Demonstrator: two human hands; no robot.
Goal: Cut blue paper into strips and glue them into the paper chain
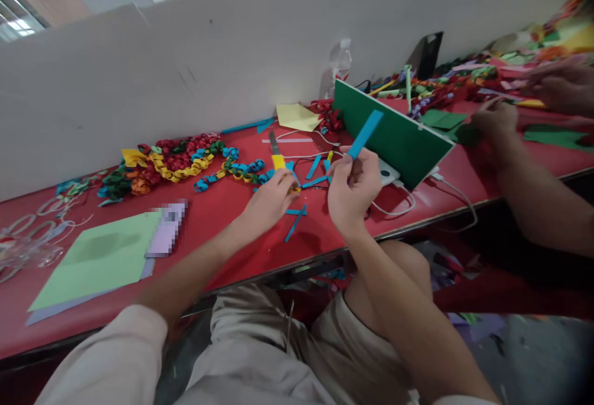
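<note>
My left hand (271, 198) is closed around a yellow-handled cutter knife (278, 161), its greyish blade pointing away from me. In my right hand (355, 188), a blue paper strip (366, 134) is pinched between thumb and fingers, its free end sticking up to the right. Several loose blue strips (295, 224) lie on the red table below and between my hands. A curled blue, green and yellow paper chain (232, 170) rests to the left of my left hand.
A green board (394, 136) stands beside my right hand, with white cables (399, 212) around it. Left are a phone (167, 229), green paper sheets (99, 256) and a pile of chains (171, 157). A bottle (342, 62) stands behind. Another person's hands (499, 117) are at the right.
</note>
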